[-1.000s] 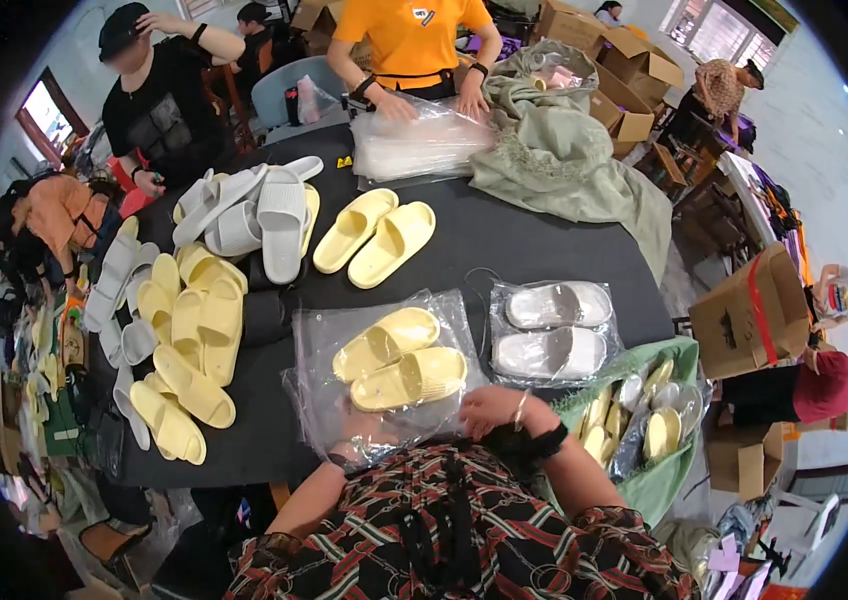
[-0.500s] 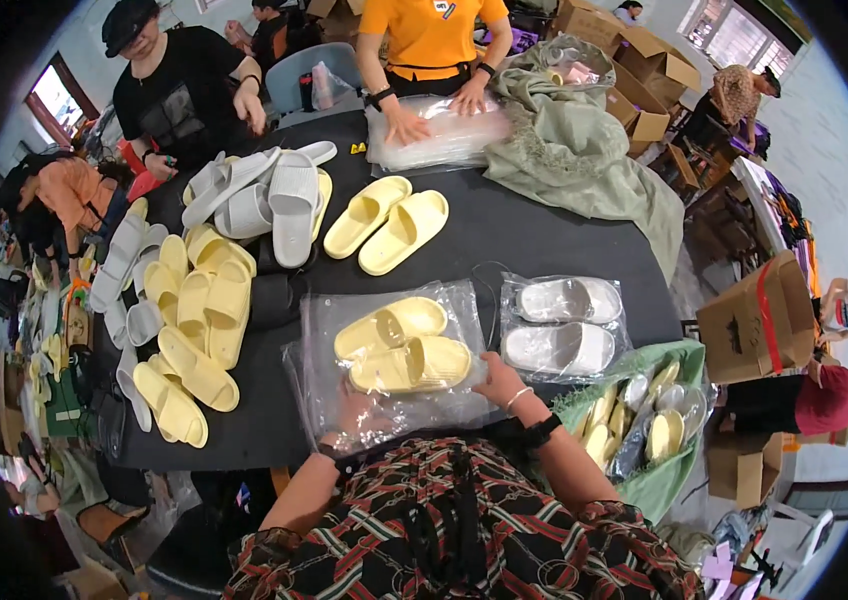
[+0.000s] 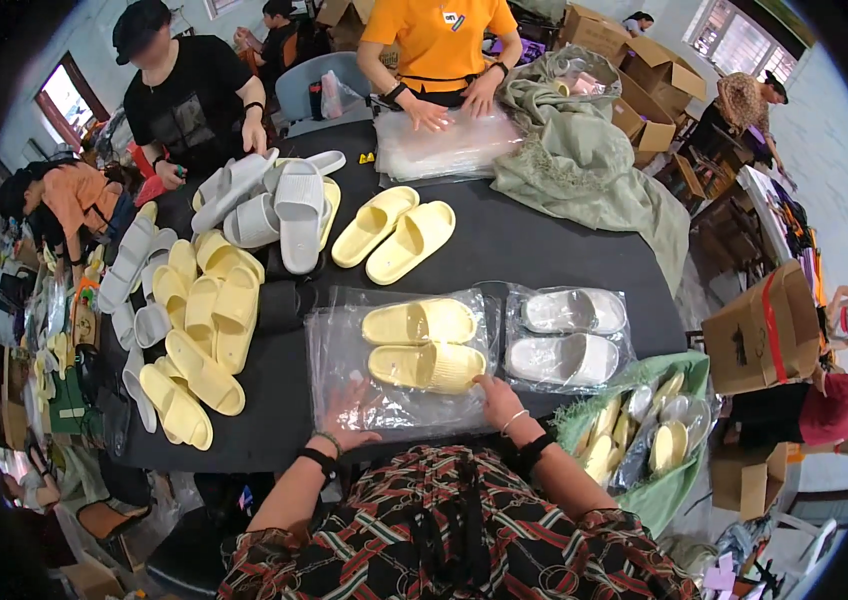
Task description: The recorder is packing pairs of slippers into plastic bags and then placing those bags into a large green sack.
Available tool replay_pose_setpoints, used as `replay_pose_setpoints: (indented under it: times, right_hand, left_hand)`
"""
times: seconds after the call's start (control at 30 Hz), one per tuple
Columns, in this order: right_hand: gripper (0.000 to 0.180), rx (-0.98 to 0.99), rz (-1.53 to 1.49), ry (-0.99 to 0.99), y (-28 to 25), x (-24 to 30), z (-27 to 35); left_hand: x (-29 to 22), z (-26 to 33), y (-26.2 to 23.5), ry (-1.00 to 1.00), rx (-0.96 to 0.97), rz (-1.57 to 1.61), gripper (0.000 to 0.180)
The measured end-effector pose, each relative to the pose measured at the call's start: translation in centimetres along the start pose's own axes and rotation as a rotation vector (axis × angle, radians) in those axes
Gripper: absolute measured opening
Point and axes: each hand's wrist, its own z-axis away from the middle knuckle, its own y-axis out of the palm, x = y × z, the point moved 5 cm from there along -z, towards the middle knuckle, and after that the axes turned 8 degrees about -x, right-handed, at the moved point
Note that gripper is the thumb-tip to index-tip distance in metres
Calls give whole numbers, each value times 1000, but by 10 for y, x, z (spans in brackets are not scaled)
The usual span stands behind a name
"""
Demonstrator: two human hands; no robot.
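A pair of yellow slide slippers (image 3: pixel 422 343) lies side by side in a clear plastic bag (image 3: pixel 339 345) on the black table in front of me. My left hand (image 3: pixel 349 412) rests on the bag's near left part, fingers spread. With bent fingers, my right hand (image 3: pixel 501 402) grips the bag at its near right, against the end of the nearer yellow slipper. Whether it also pinches the slipper is hard to see. Just right of it, a bagged pair of white slippers (image 3: pixel 569 335) lies flat.
Loose yellow slippers (image 3: pixel 206 365) and grey slippers (image 3: pixel 299 215) are heaped at the left. Another yellow pair (image 3: pixel 394 235) lies farther back. Across the table, a person in orange (image 3: pixel 439 50) presses on stacked clear bags (image 3: pixel 444 145). A green sack (image 3: pixel 669 480) of bagged slippers stands at the right.
The yellow slippers have shifted right and now lie straighter in the bag. My left hand has flattened on the bag; my right hand has moved slightly nearer to me.
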Motion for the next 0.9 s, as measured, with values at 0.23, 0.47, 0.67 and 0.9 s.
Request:
replay_pose_setpoints:
  times: [0.23, 0.47, 0.67, 0.9]
  right_hand:
    - [40, -8, -62, -116, -1, 15, -14]
    - [34, -142, 79, -312, -28, 63, -17]
    - [39, -52, 319, -62, -10, 32, -13]
    - [80, 9, 375, -307, 2, 35, -27]
  left_hand:
    - [-24, 21, 8, -177, -108, 10, 82]
    - [-31, 34, 6, -249, -137, -29, 72]
    - [-29, 44, 2, -226, -231, 131, 71]
    - [39, 103, -41, -451, -391, 174, 17]
